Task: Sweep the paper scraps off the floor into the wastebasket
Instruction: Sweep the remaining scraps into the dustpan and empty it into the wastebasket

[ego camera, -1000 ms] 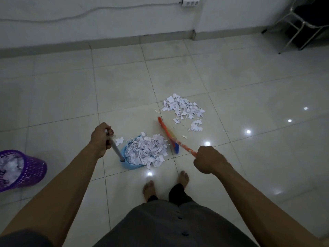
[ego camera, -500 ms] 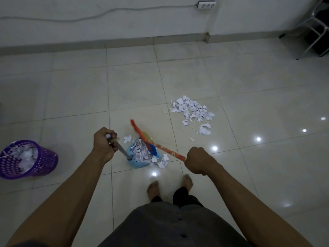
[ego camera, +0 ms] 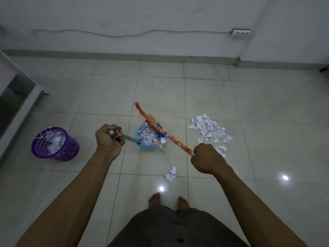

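**Loaded dustpan lifted, scraps still on the tiles**

Far left: pale furniture edge (ego camera: 19, 102) standing on the floor, angled toward the wall.

Wastebasket (ego camera: 55, 144): purple plastic, perforated lattice wall, round, tapering. Upright on the floor, well to the left of my hands. White torn paper already fills it to about the rim.

My left hand (ego camera: 109, 139): fingers clamped in a fist around the grey metal handle (ego camera: 129, 139) of the dustpan (ego camera: 147, 147). Pan is light blue plastic, heaped with crumpled white scraps.

Broom (ego camera: 167, 135): long stick wrapped in red-orange patterned covering, head with red, yellow and blue bristles lying across the top of the pan's load.

Small clump of scraps (ego camera: 170, 173) on the floor ahead of my bare feet.

My right hand (ego camera: 206, 158): fingers clamped on the near end of the broom stick.

Larger scrap pile (ego camera: 209, 130): flat, jagged white pieces spread loosely on the tile, just right of the pan.

Floor (ego camera: 267, 107): glossy pale square tiles, thin grout lines, ceiling light reflections. White wall beyond with skirting, a sagging cable (ego camera: 124, 34) and a socket strip (ego camera: 241, 32). Open tile lies between pan and basket.
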